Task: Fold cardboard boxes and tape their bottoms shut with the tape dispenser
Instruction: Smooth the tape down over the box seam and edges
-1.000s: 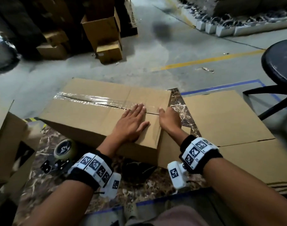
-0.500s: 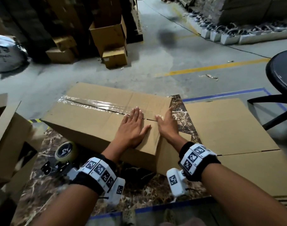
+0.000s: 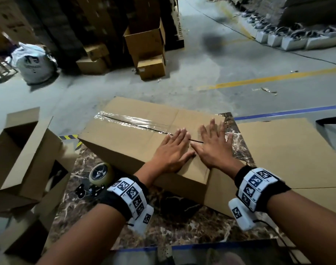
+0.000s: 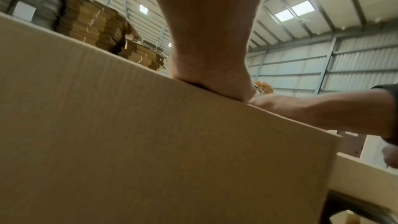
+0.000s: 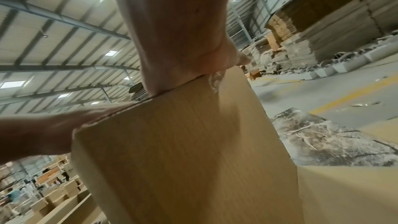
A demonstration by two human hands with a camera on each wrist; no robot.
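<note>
A folded cardboard box (image 3: 129, 142) lies bottom-up on the marble-patterned table (image 3: 182, 226). Clear tape (image 3: 129, 121) runs along its centre seam from the far left end toward my hands. My left hand (image 3: 173, 150) lies flat on the near right part of the box top, fingers straight and together. My right hand (image 3: 213, 144) presses flat beside it with fingers spread, near the box's right end. The thumbs nearly touch. In the wrist views each palm heel rests on the box edge (image 4: 193, 125) (image 5: 193, 134). The tape dispenser (image 3: 98, 178) lies on the table left of my left wrist, partly behind the box.
Flat cardboard sheets (image 3: 289, 153) lie to the right of the box. An open folded box (image 3: 23, 150) stands at the left. Stacked cartons (image 3: 146, 54) and a white sack (image 3: 36, 64) sit on the concrete floor beyond. A black stool (image 3: 331, 134) is at the right edge.
My right hand has moved from the box's right end up onto its top and spread flat beside the left hand. The left hand stays pressed on the box. The head view has tilted up.
</note>
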